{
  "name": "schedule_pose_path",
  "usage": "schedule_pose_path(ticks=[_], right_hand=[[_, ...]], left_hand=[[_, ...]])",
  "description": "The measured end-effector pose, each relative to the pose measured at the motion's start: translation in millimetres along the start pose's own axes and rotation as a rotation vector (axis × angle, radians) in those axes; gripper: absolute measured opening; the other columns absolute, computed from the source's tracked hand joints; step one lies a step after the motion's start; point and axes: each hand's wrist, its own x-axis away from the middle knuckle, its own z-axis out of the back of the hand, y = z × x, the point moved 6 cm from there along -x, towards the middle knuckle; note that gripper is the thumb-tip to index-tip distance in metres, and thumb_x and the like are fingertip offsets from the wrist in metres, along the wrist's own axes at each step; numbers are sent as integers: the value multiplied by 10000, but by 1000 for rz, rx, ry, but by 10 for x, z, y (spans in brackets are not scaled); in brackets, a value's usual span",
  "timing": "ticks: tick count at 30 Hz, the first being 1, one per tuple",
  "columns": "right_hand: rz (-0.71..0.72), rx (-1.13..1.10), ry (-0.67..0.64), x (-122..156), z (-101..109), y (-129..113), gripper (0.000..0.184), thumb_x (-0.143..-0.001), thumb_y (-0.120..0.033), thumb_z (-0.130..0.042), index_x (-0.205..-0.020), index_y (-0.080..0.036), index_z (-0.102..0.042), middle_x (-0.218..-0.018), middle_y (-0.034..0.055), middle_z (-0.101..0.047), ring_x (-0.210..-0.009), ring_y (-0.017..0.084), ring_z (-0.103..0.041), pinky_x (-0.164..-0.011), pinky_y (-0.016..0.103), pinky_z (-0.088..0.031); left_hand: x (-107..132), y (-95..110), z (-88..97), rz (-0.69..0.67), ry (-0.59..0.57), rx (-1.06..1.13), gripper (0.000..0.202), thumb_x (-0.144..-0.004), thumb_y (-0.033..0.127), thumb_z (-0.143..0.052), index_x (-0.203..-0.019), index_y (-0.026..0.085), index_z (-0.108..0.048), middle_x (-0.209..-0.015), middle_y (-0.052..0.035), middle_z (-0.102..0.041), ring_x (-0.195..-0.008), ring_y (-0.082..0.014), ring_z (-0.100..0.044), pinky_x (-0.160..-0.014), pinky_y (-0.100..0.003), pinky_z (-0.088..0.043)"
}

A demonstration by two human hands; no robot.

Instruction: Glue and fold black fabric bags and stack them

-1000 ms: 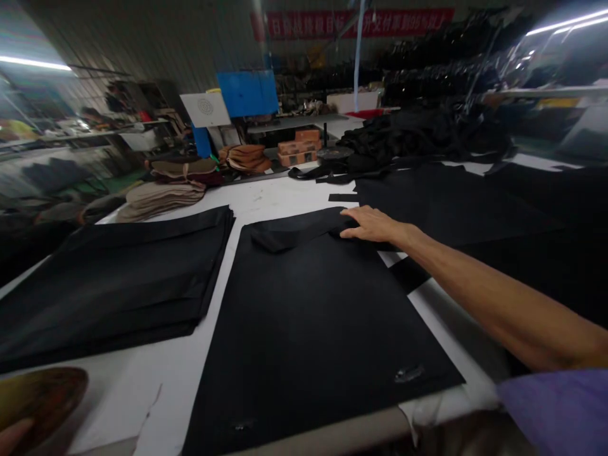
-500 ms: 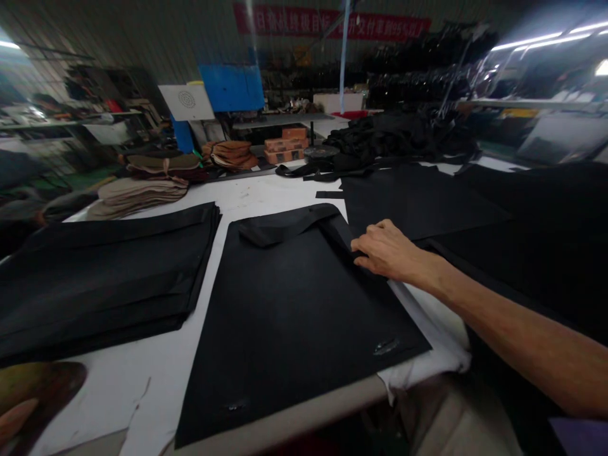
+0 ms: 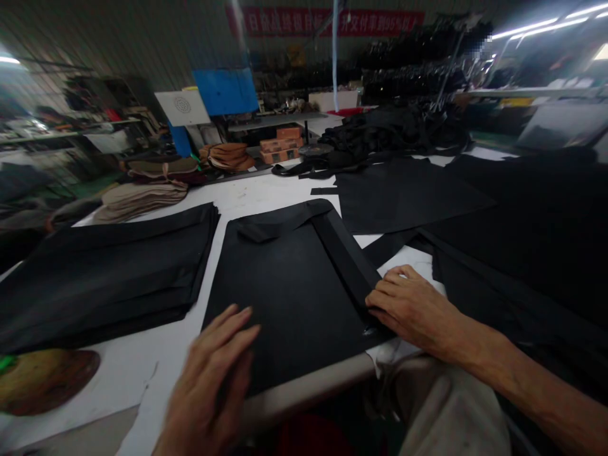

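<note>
A black fabric panel [image 3: 280, 297] lies flat on the white-covered table in front of me. A black strip [image 3: 339, 253] runs around its far edge and down its right side, with a loose end folded back near the far left corner. At the near right, my right hand [image 3: 408, 304] is closed, fingers curled on the strip at the panel's edge. My left hand [image 3: 209, 380] is open over the near left corner, its fingers stretched out and slightly blurred; whether it touches the panel I cannot tell.
A stack of black panels [image 3: 109, 272] lies left, below piled beige pieces [image 3: 142, 199]. A rounded yellow-brown object [image 3: 52, 380] sits at the near left. More black fabric [image 3: 408, 196] covers the right side. Orange boxes [image 3: 280, 149] and tangled black straps [image 3: 380, 130] stand behind.
My right hand has moved down the panel's right edge towards me, and the strip now lies along that side. My left hand has come in from the lower left, away from the yellow-brown object.
</note>
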Motion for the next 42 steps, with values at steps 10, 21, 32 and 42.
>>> schedule_pose_path(ticks=[10, 21, 32, 42], right_hand=[[33, -118, -19, 66, -43, -3, 140, -860, -137, -500, -874, -191, -629, -802, 41, -639, -798, 202, -550, -774, 370, -365], [-368, -538, 194, 567, -259, 506, 196, -899, -182, -437, -988, -208, -610, -894, 46, -661, -853, 190, -575, -753, 350, -449], [-450, -526, 237, 611, -346, 516, 182, -884, -193, -469, -948, -238, -633, -862, 14, -674, -841, 178, -580, -768, 345, -428], [-466, -559, 200, 605, -319, 504, 171, -884, -268, -472, -950, -247, -628, -890, 20, -666, -858, 188, -564, -781, 355, -405]], left_hand=[[-760, 674, -1297, -214, -516, 267, 288, -871, 96, -469, -1146, 155, -526, -1205, -81, -598, -1161, -223, -525, -970, -419, -460], [-589, 610, -1295, -219, -421, 282, 243, -910, 137, -421, -1077, 168, -595, -1136, -69, -647, -1108, -221, -577, -897, -393, -533], [-542, 696, -1299, -296, -401, 188, 286, -913, 135, -390, -1129, 158, -578, -1186, -104, -619, -1128, -244, -564, -913, -441, -522], [-542, 735, -1272, -270, -454, 229, 311, -891, 298, -473, -1149, 162, -584, -1235, -123, -581, -1182, -275, -516, -946, -476, -486]])
